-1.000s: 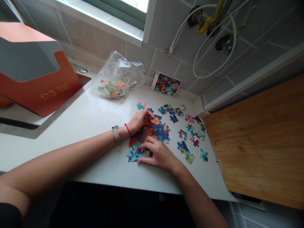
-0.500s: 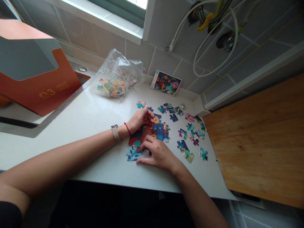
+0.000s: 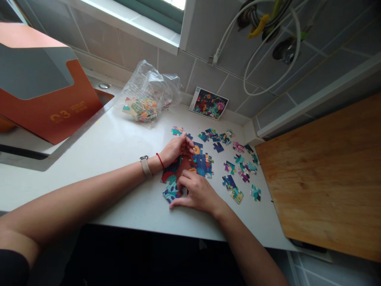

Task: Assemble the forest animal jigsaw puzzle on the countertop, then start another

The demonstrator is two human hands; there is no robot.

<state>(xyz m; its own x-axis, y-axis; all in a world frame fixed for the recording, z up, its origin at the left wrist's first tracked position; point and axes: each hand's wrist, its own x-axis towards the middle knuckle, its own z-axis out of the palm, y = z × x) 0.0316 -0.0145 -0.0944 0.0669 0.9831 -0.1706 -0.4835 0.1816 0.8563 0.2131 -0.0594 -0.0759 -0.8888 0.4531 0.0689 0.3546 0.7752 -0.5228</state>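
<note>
Grip of my right hand (image 3: 199, 190) is spread, thumb at the lower corner of the turquoise piece (image 3: 172, 193) and bent fingers near its upper right; from this end I can't tell whether it is pinched or merely being steered. What has just changed is that piece: a moment ago it lay square with the assembled puzzle (image 3: 204, 163), and now it sits askew at the puzzle's lower left. I read that as the near edge being out of line, so I'd count that joint as unseated. My left hand (image 3: 177, 150) hasn't shifted, loosely curled over the puzzle's upper side; whether it holds anything is hidden from me. Loose pieces (image 3: 228, 181) lie on the tabletop (image 3: 133, 210) to the right, well clear of both hands.
</note>
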